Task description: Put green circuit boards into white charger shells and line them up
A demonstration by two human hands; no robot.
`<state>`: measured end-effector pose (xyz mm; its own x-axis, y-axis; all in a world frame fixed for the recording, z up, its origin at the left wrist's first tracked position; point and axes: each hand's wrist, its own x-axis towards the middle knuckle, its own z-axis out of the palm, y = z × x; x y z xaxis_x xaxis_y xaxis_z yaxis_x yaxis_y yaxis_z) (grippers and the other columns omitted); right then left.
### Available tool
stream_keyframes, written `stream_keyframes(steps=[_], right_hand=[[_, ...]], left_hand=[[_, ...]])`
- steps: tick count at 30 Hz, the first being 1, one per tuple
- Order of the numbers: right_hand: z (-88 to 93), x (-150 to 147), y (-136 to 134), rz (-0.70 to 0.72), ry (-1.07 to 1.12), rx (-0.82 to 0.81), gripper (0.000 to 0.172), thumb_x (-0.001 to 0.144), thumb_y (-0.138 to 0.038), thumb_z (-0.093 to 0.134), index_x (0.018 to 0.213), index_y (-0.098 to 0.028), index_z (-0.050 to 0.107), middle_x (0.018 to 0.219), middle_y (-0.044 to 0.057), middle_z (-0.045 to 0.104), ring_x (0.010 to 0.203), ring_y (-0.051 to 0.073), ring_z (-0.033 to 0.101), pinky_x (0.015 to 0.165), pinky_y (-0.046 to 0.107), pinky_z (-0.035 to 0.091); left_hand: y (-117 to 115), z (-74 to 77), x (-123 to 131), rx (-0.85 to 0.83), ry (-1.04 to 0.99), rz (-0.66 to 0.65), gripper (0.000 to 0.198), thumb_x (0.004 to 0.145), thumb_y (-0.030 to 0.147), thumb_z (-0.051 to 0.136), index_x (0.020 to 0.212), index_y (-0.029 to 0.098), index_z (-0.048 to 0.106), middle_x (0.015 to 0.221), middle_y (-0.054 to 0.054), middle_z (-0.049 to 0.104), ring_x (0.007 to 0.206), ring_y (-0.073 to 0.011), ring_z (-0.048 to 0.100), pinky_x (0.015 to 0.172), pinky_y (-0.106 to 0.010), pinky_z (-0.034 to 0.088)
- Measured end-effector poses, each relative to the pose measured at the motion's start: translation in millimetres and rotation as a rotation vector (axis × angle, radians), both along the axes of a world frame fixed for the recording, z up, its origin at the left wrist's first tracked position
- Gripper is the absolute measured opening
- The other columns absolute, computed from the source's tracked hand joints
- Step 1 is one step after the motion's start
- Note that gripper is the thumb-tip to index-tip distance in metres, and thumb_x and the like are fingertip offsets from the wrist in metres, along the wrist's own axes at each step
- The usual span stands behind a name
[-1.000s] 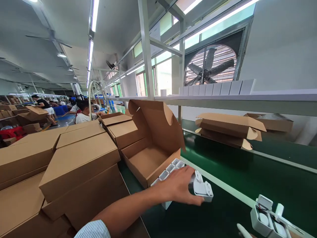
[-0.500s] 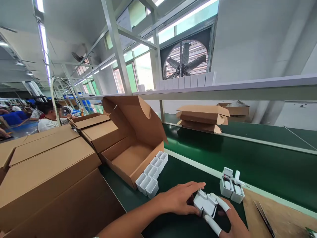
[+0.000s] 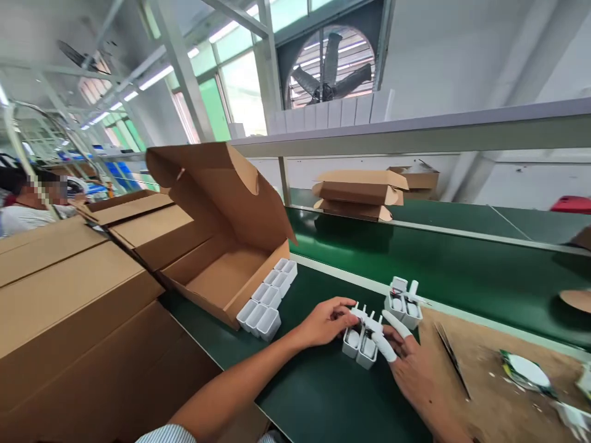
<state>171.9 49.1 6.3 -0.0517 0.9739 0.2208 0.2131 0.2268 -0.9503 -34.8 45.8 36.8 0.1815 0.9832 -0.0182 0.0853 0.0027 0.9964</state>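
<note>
A white plastic cover with upright prongs (image 3: 368, 321) is raised over a pair of joined white plastic housings (image 3: 360, 352). Inside the housings, round white parts show. My left hand (image 3: 325, 323) pinches the cover's left end, fingers bent. On the other side, my right hand (image 3: 406, 357), with white finger cots on thumb and forefinger, grips the cover's right end. Just behind stands a second pair of open white housings (image 3: 404, 307), with a lid and a thin rod sticking out. Several empty white compartments (image 3: 268, 298) line up left of my hands.
An open cardboard box (image 3: 231, 271) stands at left beside closed cartons (image 3: 78, 289). Tweezers (image 3: 452, 360) lie on a brown board (image 3: 489, 400) at right, near a green-and-white packet (image 3: 529, 372). Flattened boxes (image 3: 357, 194) rest behind the green belt (image 3: 341, 240). A person (image 3: 32, 197) sits far left.
The cover, which lay over the housings, is now lifted, and the inner parts show. Both hands have shifted with it. The view has turned right and down.
</note>
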Motion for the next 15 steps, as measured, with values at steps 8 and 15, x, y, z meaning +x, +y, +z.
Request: stream_keyframes(steps=[8, 15], right_hand=[[1.8, -5.4, -4.2, 0.041, 0.044, -0.132, 0.053, 0.089, -0.06, 0.062, 0.126, -0.024, 0.071, 0.095, 0.008, 0.08, 0.08, 0.029, 0.076, 0.071, 0.043, 0.067], [7.5, -7.7, -10.5, 0.017, 0.069, -0.09, 0.05, 0.088, -0.053, 0.062, 0.129, -0.025, 0.069, 0.098, 0.007, 0.078, 0.08, 0.028, 0.076, 0.073, 0.044, 0.066]], left_hand=[[4.3, -17.6, 7.7, -0.029, -0.066, -0.002, 0.08, 0.077, 0.08, 0.065, 0.123, 0.015, 0.064, 0.091, -0.006, 0.07, 0.073, -0.0148, 0.059, 0.067, -0.028, 0.046], [-12.3, -10.6, 8.5, -0.014, -0.046, -0.128, 0.142, 0.044, 0.039, 0.102, 0.162, 0.023, 0.024, 0.125, -0.011, 0.067, 0.103, -0.0242, 0.066, 0.089, -0.035, 0.053]])
